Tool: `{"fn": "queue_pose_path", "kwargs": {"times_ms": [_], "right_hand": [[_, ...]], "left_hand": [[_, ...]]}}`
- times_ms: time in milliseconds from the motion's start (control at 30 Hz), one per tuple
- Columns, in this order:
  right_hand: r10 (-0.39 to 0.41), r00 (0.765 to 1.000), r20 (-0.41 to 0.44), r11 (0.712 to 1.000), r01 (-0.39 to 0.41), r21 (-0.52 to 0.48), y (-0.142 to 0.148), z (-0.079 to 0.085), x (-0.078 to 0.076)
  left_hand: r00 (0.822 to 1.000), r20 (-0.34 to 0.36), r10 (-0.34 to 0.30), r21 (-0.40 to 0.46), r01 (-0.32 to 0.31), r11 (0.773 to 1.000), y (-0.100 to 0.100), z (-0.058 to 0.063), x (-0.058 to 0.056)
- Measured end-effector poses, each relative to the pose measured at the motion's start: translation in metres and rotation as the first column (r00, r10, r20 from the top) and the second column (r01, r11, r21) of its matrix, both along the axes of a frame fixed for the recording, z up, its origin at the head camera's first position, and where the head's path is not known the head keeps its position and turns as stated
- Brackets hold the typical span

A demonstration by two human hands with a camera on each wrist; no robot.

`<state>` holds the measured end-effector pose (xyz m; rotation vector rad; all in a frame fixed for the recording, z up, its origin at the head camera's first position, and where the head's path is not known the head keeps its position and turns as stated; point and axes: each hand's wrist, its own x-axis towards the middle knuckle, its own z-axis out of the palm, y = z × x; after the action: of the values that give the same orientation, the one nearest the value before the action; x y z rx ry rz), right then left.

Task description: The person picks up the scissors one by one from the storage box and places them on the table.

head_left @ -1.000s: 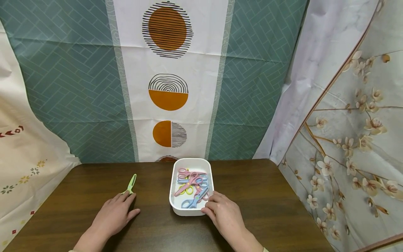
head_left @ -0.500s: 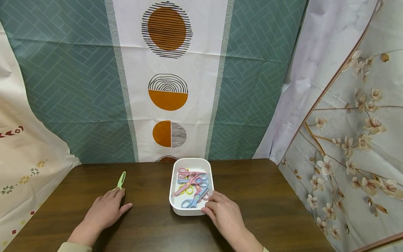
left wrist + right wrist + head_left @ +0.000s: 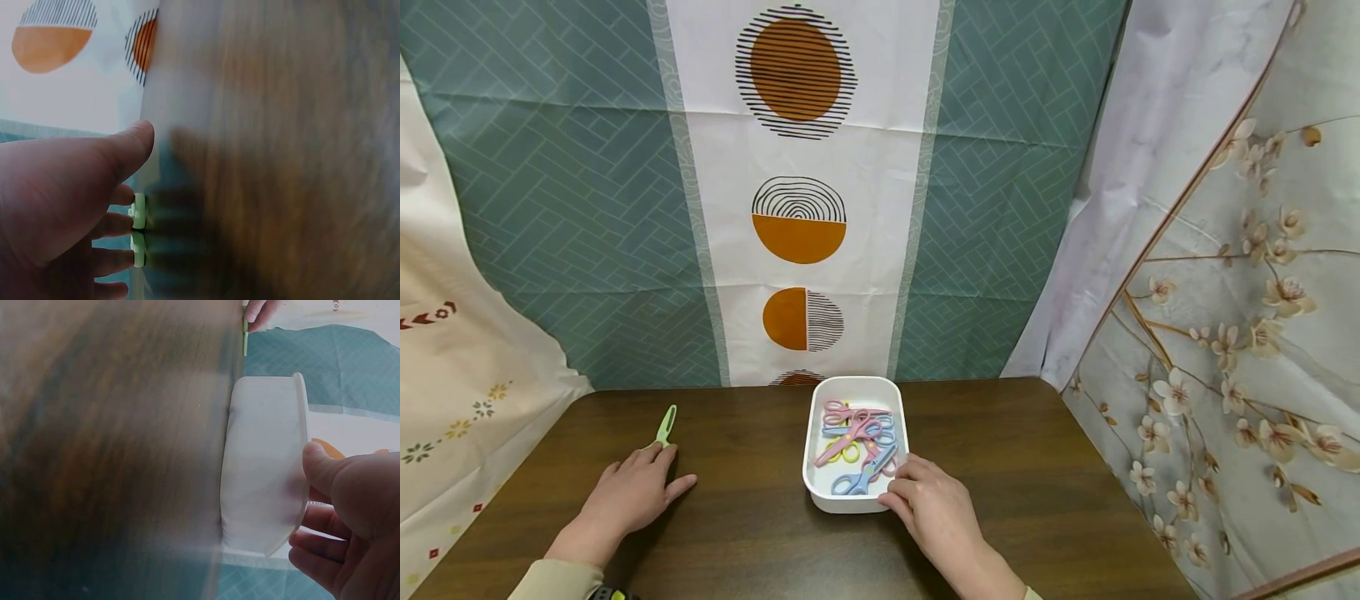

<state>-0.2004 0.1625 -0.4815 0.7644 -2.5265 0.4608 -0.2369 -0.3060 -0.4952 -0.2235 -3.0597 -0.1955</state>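
Note:
On the left of the table, my left hand point(image 3: 625, 492) rests its extended fingertips on a pair of light-green scissors point(image 3: 662, 435), with the thumb held out to the side. One slim end of the scissors points away past the fingers; the rest is under them. In the left wrist view two green parts point(image 3: 139, 211) show at the fingertips. My right hand point(image 3: 936, 512) pinches the near right corner of a white plastic bin point(image 3: 850, 505), thumb outside the rim. Inside lie pink scissors point(image 3: 848, 440), blue scissors point(image 3: 871, 472) and yellow scissors point(image 3: 852, 453), overlapping in a pile.
The dark wooden table point(image 3: 752, 533) runs back to a hanging green and white curtain point(image 3: 805, 275). A flowered sheet point(image 3: 1217, 417) hangs at the right, and a cream cloth point(image 3: 475, 367) borders the left side.
My left hand has slid left and slightly away across the table, moving the green scissors along under its fingertips. My right hand and the bin have stayed in place.

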Motion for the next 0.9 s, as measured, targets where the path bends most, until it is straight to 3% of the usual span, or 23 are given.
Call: {"fn": "queue_pose_path", "kwargs": {"times_ms": [367,900], "right_hand": [[0.0,1.0,-0.004,1.0,0.0,0.008,0.0,0.001,-0.002],[0.014,1.0,-0.025,1.0,-0.013,0.017,0.001,0.0,0.0]], "left_hand": [[0.998,0.048,0.035,0.022,-0.036,0.999,-0.024,0.0,-0.009],[0.996,0.056,0.073,0.004,-0.074,0.997,-0.059,0.001,-0.017]]}}
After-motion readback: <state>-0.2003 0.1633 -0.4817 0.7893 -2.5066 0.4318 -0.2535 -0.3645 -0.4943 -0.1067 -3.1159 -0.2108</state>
